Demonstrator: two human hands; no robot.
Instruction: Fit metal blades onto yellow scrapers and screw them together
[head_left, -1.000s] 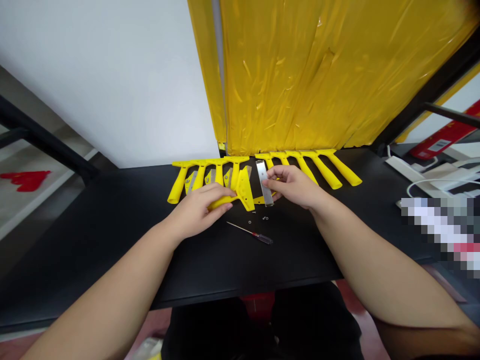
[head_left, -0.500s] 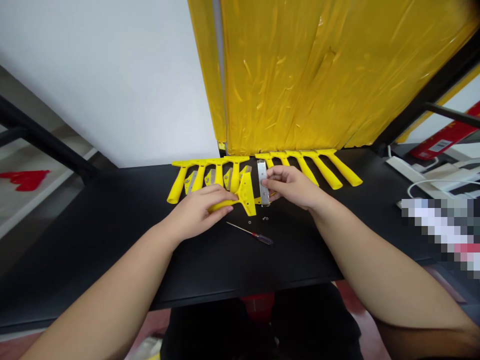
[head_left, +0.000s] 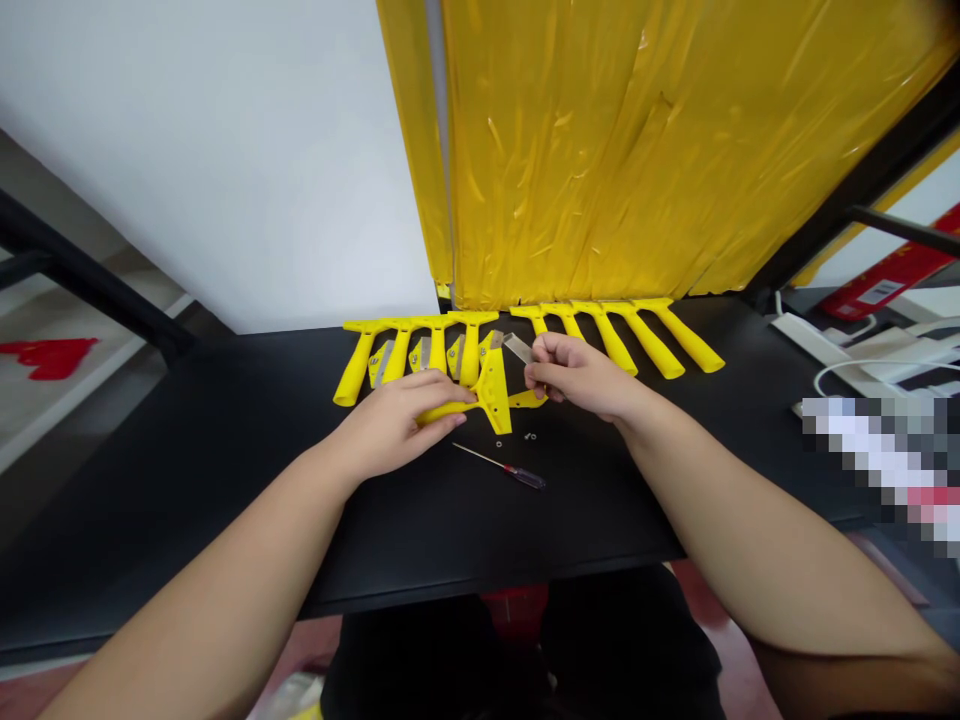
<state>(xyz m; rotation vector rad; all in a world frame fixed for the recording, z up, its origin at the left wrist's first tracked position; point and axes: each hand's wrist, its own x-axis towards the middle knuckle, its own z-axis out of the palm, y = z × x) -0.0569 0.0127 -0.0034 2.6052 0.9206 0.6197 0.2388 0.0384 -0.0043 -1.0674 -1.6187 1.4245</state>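
Observation:
My left hand (head_left: pixel 409 418) is closed round the grip of a yellow scraper handle (head_left: pixel 495 393), its wide drilled head pointing right. In my right hand (head_left: pixel 574 372) a thin metal blade plate (head_left: pixel 519 348) is pinched between thumb and fingers, tilted and apart from the handle. Below the right fingers lies a yellow plastic piece (head_left: pixel 527 399), partly hidden. Small nuts and screws (head_left: pixel 530 436) rest on the black table close to both hands. A screwdriver (head_left: pixel 521 475) with a dark handle lies nearer to me.
Several yellow scraper handles (head_left: pixel 630 335) lie in a row at the back right. More handles (head_left: pixel 352 370) are at the back left, with metal-and-yellow blade pieces (head_left: pixel 418 356) between them. A white power strip (head_left: pixel 832 355) with cables stands at the right on the black table (head_left: pixel 225 480).
My right hand has turned the metal plate from upright and face-on to a slanted, edge-on pose. My left hand and the scraper handle have stayed nearly still.

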